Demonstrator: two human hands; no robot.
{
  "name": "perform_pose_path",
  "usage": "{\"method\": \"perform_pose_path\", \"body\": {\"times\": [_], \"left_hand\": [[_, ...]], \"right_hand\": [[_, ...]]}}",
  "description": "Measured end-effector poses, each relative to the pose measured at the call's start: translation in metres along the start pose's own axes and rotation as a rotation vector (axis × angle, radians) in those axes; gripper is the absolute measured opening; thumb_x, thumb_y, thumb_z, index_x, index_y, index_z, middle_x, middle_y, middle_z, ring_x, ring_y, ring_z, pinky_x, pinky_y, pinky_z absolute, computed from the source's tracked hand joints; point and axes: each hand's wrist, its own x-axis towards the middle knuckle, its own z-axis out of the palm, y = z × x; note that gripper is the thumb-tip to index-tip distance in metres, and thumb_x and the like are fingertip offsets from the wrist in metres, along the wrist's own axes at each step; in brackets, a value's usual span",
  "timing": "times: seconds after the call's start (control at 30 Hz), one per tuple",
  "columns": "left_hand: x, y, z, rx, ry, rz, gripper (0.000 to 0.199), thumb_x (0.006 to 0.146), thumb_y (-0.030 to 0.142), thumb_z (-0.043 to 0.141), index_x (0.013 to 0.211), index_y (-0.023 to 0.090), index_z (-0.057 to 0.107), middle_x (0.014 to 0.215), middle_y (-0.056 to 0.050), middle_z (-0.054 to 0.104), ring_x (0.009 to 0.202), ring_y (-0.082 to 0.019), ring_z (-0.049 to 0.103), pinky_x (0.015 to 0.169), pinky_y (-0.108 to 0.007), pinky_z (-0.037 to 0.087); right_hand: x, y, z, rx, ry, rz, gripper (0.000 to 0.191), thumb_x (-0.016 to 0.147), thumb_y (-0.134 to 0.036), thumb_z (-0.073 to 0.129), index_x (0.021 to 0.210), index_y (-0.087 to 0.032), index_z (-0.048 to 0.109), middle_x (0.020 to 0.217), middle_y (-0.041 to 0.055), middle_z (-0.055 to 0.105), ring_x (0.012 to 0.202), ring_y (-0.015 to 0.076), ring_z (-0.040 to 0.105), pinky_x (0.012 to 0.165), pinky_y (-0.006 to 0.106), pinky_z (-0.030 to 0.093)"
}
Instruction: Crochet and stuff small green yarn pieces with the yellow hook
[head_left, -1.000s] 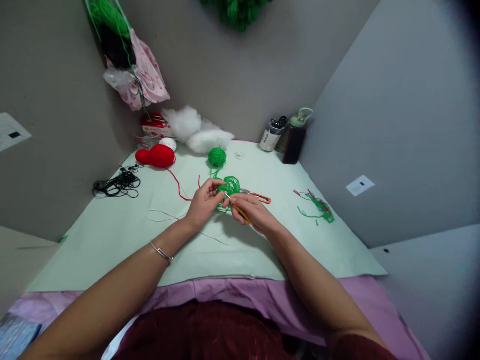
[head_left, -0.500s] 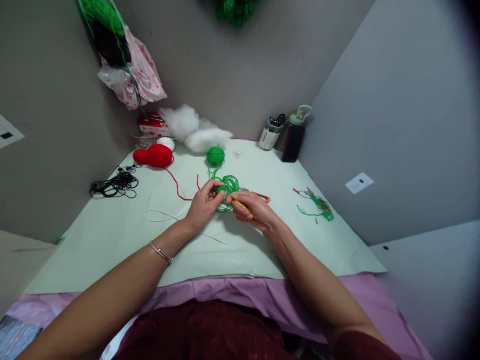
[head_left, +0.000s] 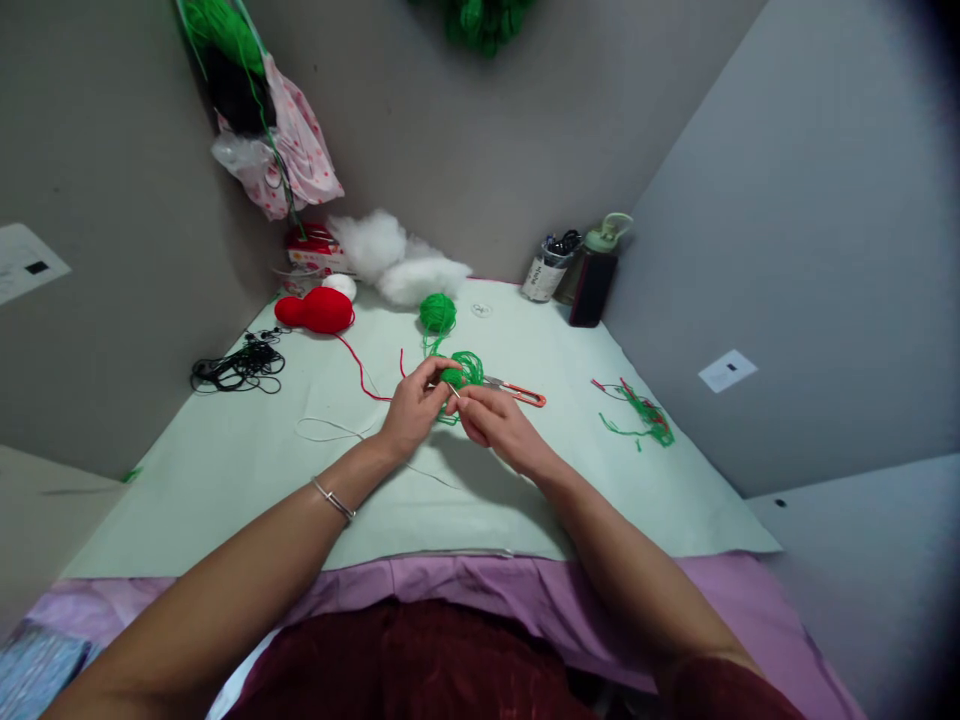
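My left hand (head_left: 411,412) is closed around a small green crochet piece (head_left: 452,377), pinched between thumb and fingers. My right hand (head_left: 501,425) grips a crochet hook (head_left: 453,390), whose metal tip meets the green work; its handle is hidden inside the fist. Loose loops of green yarn (head_left: 471,364) lie just behind the hands, and a strand runs back to a green yarn ball (head_left: 438,313). Orange-handled thread snips (head_left: 525,394) rest right behind my right hand.
A red yarn bundle (head_left: 319,310), white stuffing (head_left: 405,270) and tangled black cords (head_left: 244,365) are at the left and back. Green and red yarn scraps (head_left: 646,415) lie to the right. A pen cup (head_left: 543,275), a bottle (head_left: 602,235) and a phone (head_left: 594,290) stand at the back right.
My right hand has turned over the hook, so its yellow handle no longer shows. The whole view has shifted slightly; the left hand keeps its hold on the green piece.
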Motion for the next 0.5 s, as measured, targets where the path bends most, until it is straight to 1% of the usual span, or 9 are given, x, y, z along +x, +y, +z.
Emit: {"method": "perform_pose_path", "body": {"times": [0.07, 0.13, 0.2, 0.23, 0.27, 0.3, 0.4, 0.47, 0.5], "left_hand": [[0.003, -0.002, 0.000, -0.026, 0.029, -0.001, 0.022, 0.083, 0.022, 0.068, 0.105, 0.020, 0.069, 0.097, -0.003, 0.072, 0.092, -0.019, 0.067, 0.086, -0.031, 0.053], [0.007, -0.004, -0.002, -0.060, 0.073, -0.018, 0.023, 0.085, 0.025, 0.067, 0.107, 0.020, 0.067, 0.102, -0.004, 0.071, 0.093, -0.018, 0.067, 0.089, -0.032, 0.054], [0.010, -0.006, -0.005, -0.098, 0.110, -0.054, 0.023, 0.087, 0.028, 0.066, 0.108, 0.020, 0.064, 0.103, -0.004, 0.070, 0.089, -0.017, 0.068, 0.089, -0.034, 0.055], [0.010, -0.006, -0.007, -0.118, 0.117, -0.076, 0.024, 0.087, 0.029, 0.066, 0.109, 0.020, 0.063, 0.103, -0.004, 0.069, 0.087, -0.017, 0.069, 0.089, -0.034, 0.056], [0.011, -0.006, -0.008, -0.139, 0.114, -0.098, 0.025, 0.087, 0.029, 0.066, 0.110, 0.020, 0.063, 0.103, -0.004, 0.069, 0.085, -0.016, 0.070, 0.089, -0.035, 0.057], [0.011, -0.005, -0.010, -0.159, 0.102, -0.120, 0.029, 0.086, 0.029, 0.067, 0.113, 0.021, 0.062, 0.104, -0.004, 0.069, 0.085, -0.016, 0.070, 0.089, -0.035, 0.057], [0.008, -0.001, -0.010, -0.209, 0.050, -0.173, 0.038, 0.084, 0.027, 0.071, 0.121, 0.024, 0.064, 0.111, -0.004, 0.071, 0.082, -0.015, 0.071, 0.086, -0.034, 0.059], [0.006, 0.003, -0.009, -0.230, 0.014, -0.199, 0.034, 0.083, 0.026, 0.071, 0.117, 0.023, 0.069, 0.114, -0.005, 0.072, 0.080, -0.014, 0.070, 0.085, -0.033, 0.060], [0.005, 0.005, -0.008, -0.238, -0.003, -0.209, 0.031, 0.083, 0.026, 0.071, 0.114, 0.022, 0.071, 0.114, -0.005, 0.073, 0.080, -0.014, 0.070, 0.085, -0.033, 0.060]], "right_hand": [[0.002, -0.001, -0.004, 0.246, -0.141, 0.119, 0.026, 0.098, -0.041, 0.049, 0.090, -0.019, 0.060, 0.046, -0.0126, 0.032, 0.042, 0.0089, 0.018, 0.044, 0.024, 0.020], [0.001, -0.002, -0.006, 0.405, -0.317, 0.216, 0.028, 0.095, -0.043, 0.056, 0.091, -0.017, 0.064, 0.043, -0.0142, 0.030, 0.039, 0.0078, 0.014, 0.040, 0.023, 0.018], [-0.001, -0.002, -0.006, 0.420, -0.492, 0.245, 0.029, 0.093, -0.041, 0.061, 0.093, -0.013, 0.068, 0.042, -0.0126, 0.037, 0.037, 0.0069, 0.020, 0.040, 0.022, 0.022], [-0.003, -0.002, -0.005, 0.436, -0.551, 0.244, 0.029, 0.093, -0.040, 0.062, 0.094, -0.012, 0.069, 0.042, -0.0114, 0.040, 0.037, 0.0066, 0.024, 0.041, 0.021, 0.023], [-0.004, -0.003, -0.005, 0.456, -0.571, 0.230, 0.029, 0.093, -0.040, 0.062, 0.094, -0.012, 0.070, 0.043, -0.0107, 0.042, 0.038, 0.0062, 0.026, 0.042, 0.021, 0.024], [-0.004, -0.003, -0.006, 0.474, -0.533, 0.204, 0.029, 0.094, -0.040, 0.062, 0.093, -0.013, 0.070, 0.043, -0.0106, 0.043, 0.038, 0.0059, 0.027, 0.042, 0.020, 0.024], [-0.001, -0.006, -0.010, 0.509, -0.204, 0.114, 0.027, 0.093, -0.041, 0.065, 0.087, -0.015, 0.068, 0.042, -0.0118, 0.039, 0.039, 0.0054, 0.021, 0.041, 0.020, 0.020], [0.002, -0.006, -0.014, 0.508, -0.015, 0.089, 0.025, 0.091, -0.040, 0.066, 0.085, -0.016, 0.066, 0.043, -0.0118, 0.038, 0.040, 0.0056, 0.019, 0.041, 0.021, 0.019], [0.004, -0.006, -0.015, 0.502, 0.039, 0.088, 0.023, 0.091, -0.039, 0.066, 0.084, -0.017, 0.066, 0.044, -0.0115, 0.038, 0.040, 0.0058, 0.020, 0.041, 0.021, 0.018]]}}
